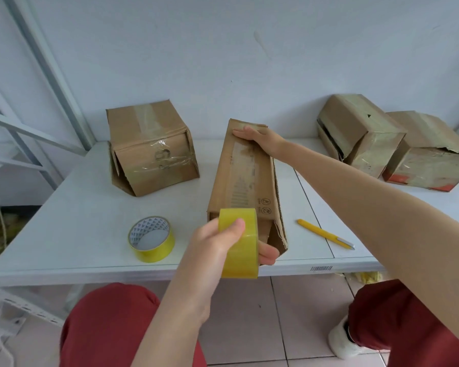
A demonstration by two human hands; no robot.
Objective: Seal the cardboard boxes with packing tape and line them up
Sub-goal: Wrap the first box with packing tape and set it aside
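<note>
The long box (245, 176) lies mid-table (77, 207), its long axis running from you straight toward the wall. Your right hand (257, 139) rests on its far end, fingers straight and laid across the top; the thumb is out of sight. Your left hand (215, 247) is curled round the tape roll (240, 245) at the near end, which it partly hides. Whether any tape touches the cardboard cannot be made out.

On the bench (72, 207): long box (245, 178) in the middle, tape roll (152, 239) left, cutter (325, 233) right, one box (151, 149) back left, two boxes (361, 128) back right.
</note>
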